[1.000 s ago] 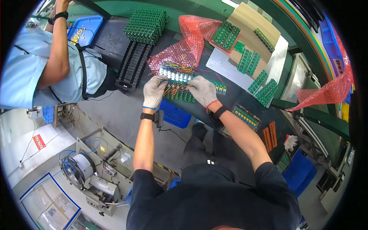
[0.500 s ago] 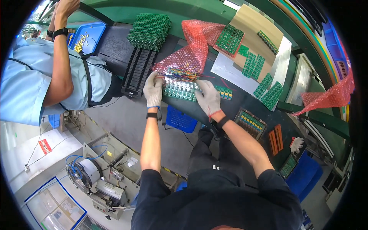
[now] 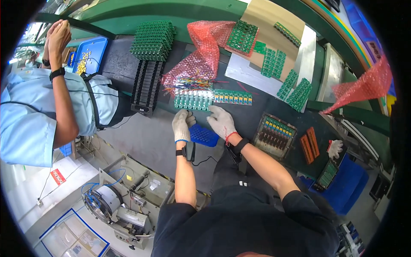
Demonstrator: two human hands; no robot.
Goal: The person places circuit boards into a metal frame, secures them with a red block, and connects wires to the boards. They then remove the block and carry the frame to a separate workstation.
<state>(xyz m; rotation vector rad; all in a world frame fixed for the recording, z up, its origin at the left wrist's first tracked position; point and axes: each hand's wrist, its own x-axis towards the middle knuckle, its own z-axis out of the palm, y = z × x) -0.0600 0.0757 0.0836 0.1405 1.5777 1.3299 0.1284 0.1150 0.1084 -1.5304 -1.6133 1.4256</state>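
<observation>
A green circuit board panel (image 3: 192, 101) with white parts lies near the table's front edge, a bundle of coloured wires (image 3: 195, 82) along its far side. Adjoining its right end is a green board strip (image 3: 233, 98) with yellow and blue parts. My left hand (image 3: 181, 126), in a whitish knitted glove, is off the panel just in front of it, fingers loosely curled and thumb apart; nothing shows in it. My right hand (image 3: 222, 121), gloved too, has its fingers at the panel's near right corner, thumb and fingers apart. Whether they touch it is unclear.
Red bubble wrap (image 3: 199, 55) lies behind the wires. Stacked green boards (image 3: 153, 40) and a black rack (image 3: 147, 88) stand left. At right are a fixture tray (image 3: 275, 136), orange strips (image 3: 310, 145) and a spare glove (image 3: 335, 148). A co-worker in light blue (image 3: 34, 115) stands left.
My left hand has come off the panel's left end toward me. My right hand has drawn back from the panel's right end, uncovering the strip. The whole view has shifted slightly.
</observation>
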